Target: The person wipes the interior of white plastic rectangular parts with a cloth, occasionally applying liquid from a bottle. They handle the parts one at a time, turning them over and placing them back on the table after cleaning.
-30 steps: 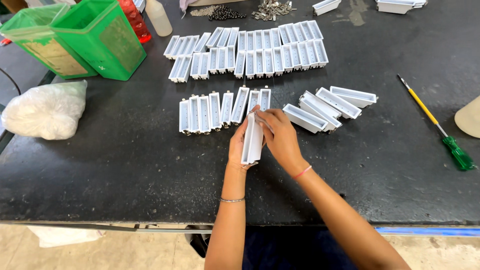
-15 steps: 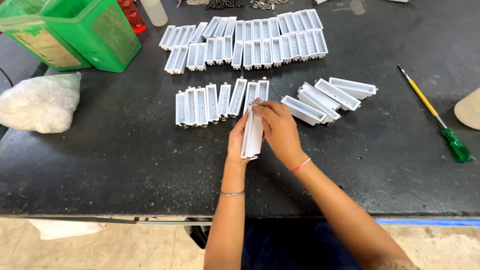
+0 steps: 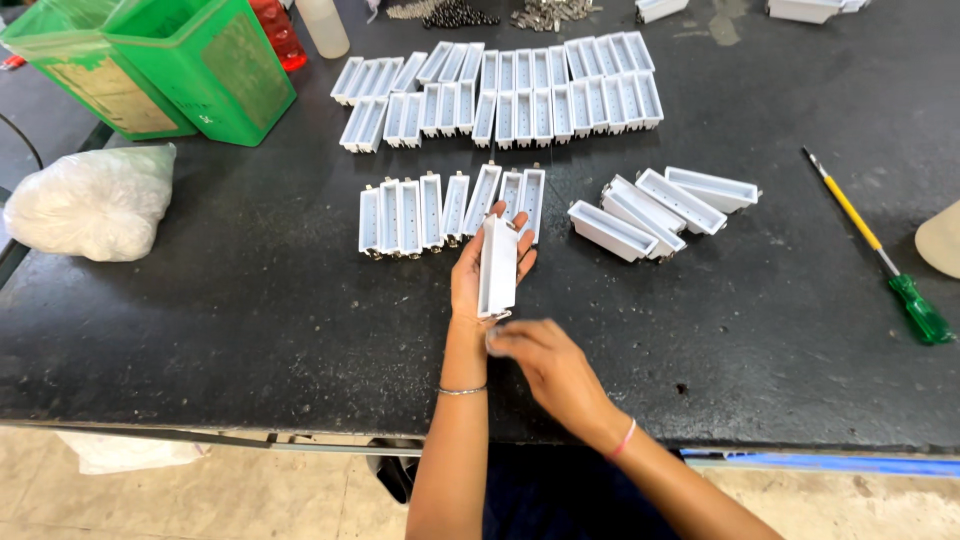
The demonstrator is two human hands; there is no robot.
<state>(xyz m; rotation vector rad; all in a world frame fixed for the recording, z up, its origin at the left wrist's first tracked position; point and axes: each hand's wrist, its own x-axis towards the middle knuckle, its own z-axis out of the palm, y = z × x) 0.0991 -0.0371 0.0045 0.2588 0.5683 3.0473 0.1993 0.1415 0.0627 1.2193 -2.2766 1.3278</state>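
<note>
My left hand (image 3: 472,272) holds a long white plastic channel piece (image 3: 497,266) upright on edge above the black table (image 3: 250,320). My right hand (image 3: 545,365) is just below its near end, blurred, fingers curled together; I cannot tell if it pinches anything small. Right behind the held piece lies a row of several similar white pieces (image 3: 450,205). A small pile of the same white pieces (image 3: 660,205) lies to the right.
A larger batch of white pieces (image 3: 510,90) lies farther back. Green bins (image 3: 170,60) stand at the back left, a white plastic bag (image 3: 90,200) at the left edge. A yellow and green screwdriver (image 3: 870,245) lies at right. Small metal parts (image 3: 500,14) sit at the far edge.
My right hand has left the top of the white piece and dropped toward me to its near end. The left hand still holds the piece.
</note>
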